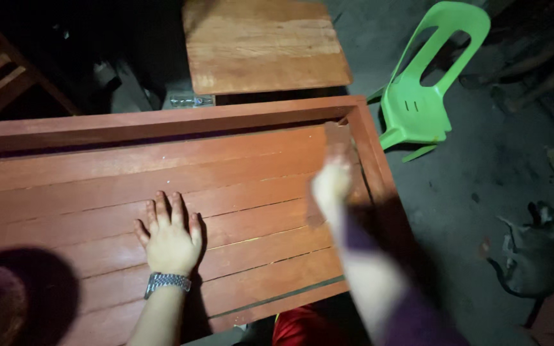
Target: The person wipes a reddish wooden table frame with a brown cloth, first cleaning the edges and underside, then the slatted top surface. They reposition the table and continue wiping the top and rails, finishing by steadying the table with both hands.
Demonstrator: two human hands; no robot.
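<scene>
Under both hands: red-brown slatted wooden panel (pixel 97 166) is lying flat, its long axis running left to right across the view, slats parallel to that axis.
Left hand (pixel 169 237): is resting palm down on the slats, fingers spread fairly wide and pointing away from the body, gripping nothing; a metal wristwatch (pixel 167 281) is sitting on its wrist.
Right hand (pixel 332 182): is blurred by motion, reaching ahead and to the right of the left hand; how far open it is cannot be told. It is appearing to touch a small red-brown piece (pixel 337 136) near the panel's far right corner.
Nearer hand: right hand is lying closer to the raised frame rail (pixel 372 150).
Beyond the right hand: green plastic chair (pixel 418 102) is standing on the floor, well apart.
</scene>
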